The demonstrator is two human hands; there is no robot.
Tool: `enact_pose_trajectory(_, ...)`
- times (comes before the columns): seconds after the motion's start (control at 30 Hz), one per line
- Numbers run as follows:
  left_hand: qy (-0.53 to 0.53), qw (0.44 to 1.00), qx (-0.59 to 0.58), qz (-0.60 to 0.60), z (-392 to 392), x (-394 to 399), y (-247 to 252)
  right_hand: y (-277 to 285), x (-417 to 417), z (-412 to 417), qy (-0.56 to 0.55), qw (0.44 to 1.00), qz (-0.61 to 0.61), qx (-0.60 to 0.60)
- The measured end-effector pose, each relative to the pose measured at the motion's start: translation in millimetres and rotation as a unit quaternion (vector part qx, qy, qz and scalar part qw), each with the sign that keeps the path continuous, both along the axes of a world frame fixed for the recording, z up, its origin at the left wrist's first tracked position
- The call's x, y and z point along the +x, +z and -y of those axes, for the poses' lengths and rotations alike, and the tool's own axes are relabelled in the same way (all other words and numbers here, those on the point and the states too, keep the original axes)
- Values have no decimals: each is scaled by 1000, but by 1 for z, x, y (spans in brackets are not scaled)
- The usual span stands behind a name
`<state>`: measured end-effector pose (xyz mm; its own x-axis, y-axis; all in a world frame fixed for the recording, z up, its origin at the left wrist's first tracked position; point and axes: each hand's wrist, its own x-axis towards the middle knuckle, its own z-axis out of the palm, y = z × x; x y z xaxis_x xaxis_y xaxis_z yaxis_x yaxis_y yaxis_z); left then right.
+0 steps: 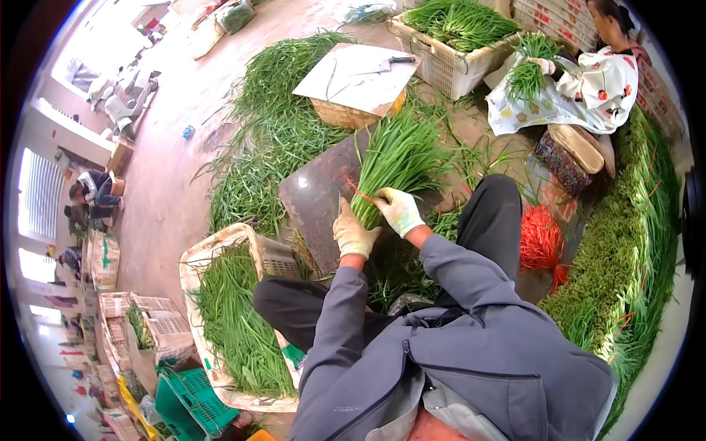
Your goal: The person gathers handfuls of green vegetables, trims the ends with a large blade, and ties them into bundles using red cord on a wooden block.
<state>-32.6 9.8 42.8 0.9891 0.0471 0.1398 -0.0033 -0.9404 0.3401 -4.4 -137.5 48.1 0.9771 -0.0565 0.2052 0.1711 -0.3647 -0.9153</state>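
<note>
A thick bunch of long green leafy stalks, like garlic chives [397,157], lies over a dark board [320,193] before me. Around its lower stems runs a red tie [361,194], one end sticking up to the left. My right hand [399,210], in a pale glove, pinches at the tie on the bunch's right side. My left hand [353,232], gloved too, is at the lower left of the stems, thumb and fingers around the cut ends. A bundle of red ties [541,242] lies right of my knee.
A crate of greens [278,256] stands at my left. Ahead are a white board [353,74] with a knife [401,59], loose greens [276,132] and a full crate [458,71]. A co-worker [601,77] sits at upper right. Stacked tied bunches [601,264] line the right.
</note>
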Motion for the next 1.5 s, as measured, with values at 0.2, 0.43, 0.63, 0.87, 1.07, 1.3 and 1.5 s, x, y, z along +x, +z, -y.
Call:
enact_pose_trajectory(0.2,88,977,-162,-105,-34,-12,-26,8,8,-16,93,987,30,-130)
enact_pose_trajectory(0.43,45,993,-112,-7,-24,-25,-50,10,40,-45,180,900,-15,-397)
enact_pose_trajectory(0.63,61,989,-132,27,-21,-27,-57,18,38,-51,206,898,-43,-386)
enact_pose_trajectory(0.87,63,988,-138,8,-44,-21,-81,62,-26,-76,376,913,84,-135)
enact_pose_trajectory(1.07,19,912,-401,-89,-46,-15,-46,78,-20,-5,502,801,-144,-294)
enact_pose_trajectory(1.3,213,694,-688,-5,-104,-12,-74,50,33,-50,297,889,113,-331)
enact_pose_trajectory(1.5,215,718,-662,24,-67,-11,-80,26,54,-59,383,760,146,-504)
